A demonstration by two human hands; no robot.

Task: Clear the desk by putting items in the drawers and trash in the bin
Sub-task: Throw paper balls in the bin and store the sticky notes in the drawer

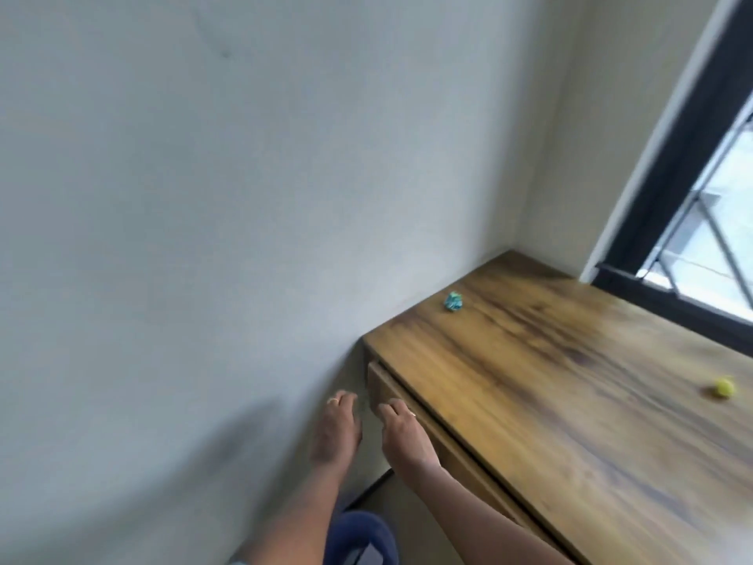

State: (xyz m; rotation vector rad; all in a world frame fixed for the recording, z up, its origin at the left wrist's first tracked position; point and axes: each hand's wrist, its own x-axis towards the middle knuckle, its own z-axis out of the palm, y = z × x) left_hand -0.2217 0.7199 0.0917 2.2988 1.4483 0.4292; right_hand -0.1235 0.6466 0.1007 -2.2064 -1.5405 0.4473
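Your tabletop (550, 381) is warm honey-brown wood, with dark, smoky streaks of grain running along its length. Toward the tabletop's far left corner you have a crumpled wad (453, 301) in teal with paler flecks. Toward the tabletop's right side sits a small yellow-green ball (725, 387). Under the tabletop's near edge, the drawer front (379, 385) is the same brown wood. Left of the tabletop, the wall (203, 197) is a plain pale grey-white. Behind the tabletop, the window frame (692, 157) is black with white trim. Below the tabletop's left end, a rounded thing (362, 532) shows dark blue.
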